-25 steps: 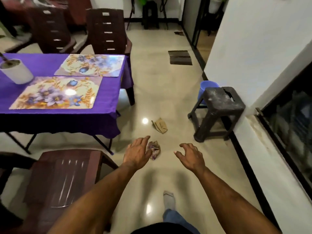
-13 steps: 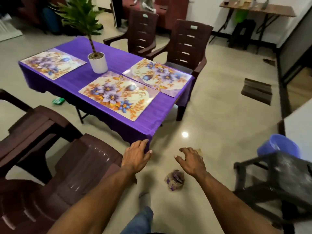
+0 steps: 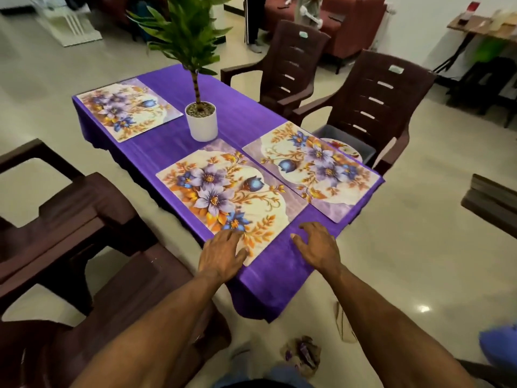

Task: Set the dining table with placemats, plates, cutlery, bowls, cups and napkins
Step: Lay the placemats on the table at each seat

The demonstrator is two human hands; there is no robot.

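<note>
Three rectangular floral placemats are laid on the purple-clothed table (image 3: 268,275): one (image 3: 232,197) under the relaxed, empty left hand (image 3: 221,254), one (image 3: 316,169) beyond the equally relaxed, empty right hand (image 3: 317,246), one (image 3: 127,110) farthest away. Four brown plastic chairs are seen.
</note>
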